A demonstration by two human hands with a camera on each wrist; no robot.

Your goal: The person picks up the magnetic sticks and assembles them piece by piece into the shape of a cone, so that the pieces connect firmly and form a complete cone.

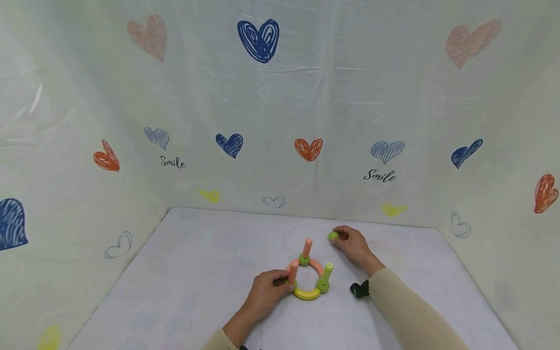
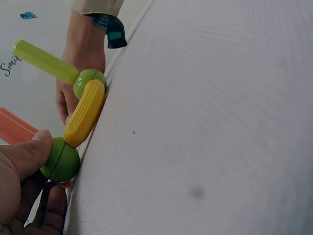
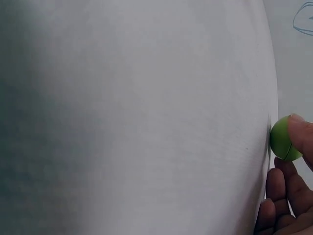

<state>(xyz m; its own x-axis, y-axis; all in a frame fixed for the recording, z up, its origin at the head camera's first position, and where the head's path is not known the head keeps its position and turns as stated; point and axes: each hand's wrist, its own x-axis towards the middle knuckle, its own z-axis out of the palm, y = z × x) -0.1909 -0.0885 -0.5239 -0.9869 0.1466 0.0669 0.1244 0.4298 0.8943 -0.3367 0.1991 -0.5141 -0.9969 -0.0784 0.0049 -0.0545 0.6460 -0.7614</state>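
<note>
A ring-shaped toy frame lies on the table, made of a yellow curved piece (image 1: 307,294) and coral curved pieces (image 1: 316,266), joined by green balls. Two coral rods (image 1: 307,247) and a light green rod (image 1: 327,271) stand up from the balls. My left hand (image 1: 266,293) is at the ring's left side; thumb and fingers pinch the near-left green ball (image 2: 62,161) at the foot of one coral rod. Beyond the ring to the right, my right hand (image 1: 353,248) pinches a loose green ball (image 3: 281,139) between thumb and fingers, close to the tabletop.
The white table (image 1: 197,272) carries a faint print. A white curtain (image 1: 341,97) with printed hearts hangs at its back and both sides. A dark wrist-worn device (image 1: 360,289) sits at the right sleeve (image 1: 407,306).
</note>
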